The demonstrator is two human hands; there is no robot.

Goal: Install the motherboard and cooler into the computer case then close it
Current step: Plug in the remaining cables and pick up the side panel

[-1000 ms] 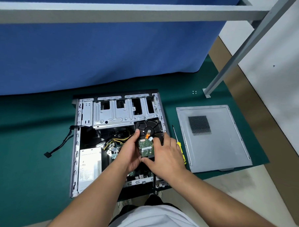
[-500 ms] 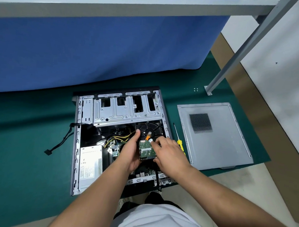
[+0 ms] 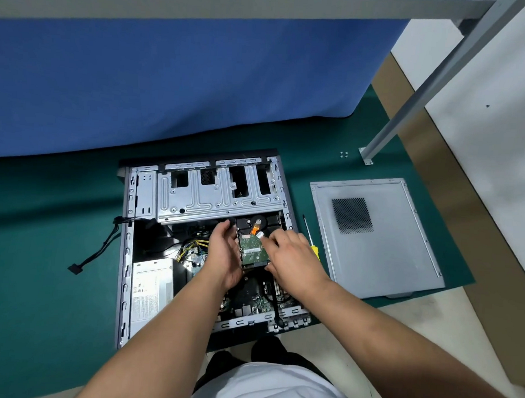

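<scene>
— Where is the computer case [image 3: 126, 253]?

— It lies on its side, open, on a green mat [image 3: 41, 279] covering the counter. Its near end overhangs the mat's front edge a little, right in front of the person. A blue cloth [image 3: 169, 89] hangs close behind its far end.

— And the hands?

— Both are inside the case, on a hard drive [image 3: 253, 249] with its green circuit board facing up. The left hand [image 3: 222, 257] cups the drive's left edge, fingers curled along it. The right hand [image 3: 291, 257] rests on its right side, fingers bent over the top and thumb at the near corner. The drive sits just below the silver drive cage [image 3: 219, 197].

— The motherboard?

— The motherboard [image 3: 250, 300] is in the case floor, partly hidden under the wrists. A power supply [image 3: 152, 287] fills the near-left corner.

— What's around it?

— The side panel [image 3: 376, 246] lies flat to the right, apart from the case. A yellow-handled screwdriver [image 3: 313, 249] lies in the narrow gap between them. A black cable [image 3: 99, 249] trails out left over open mat. A grey frame leg [image 3: 409, 109] slants down to the mat's far right corner.
</scene>
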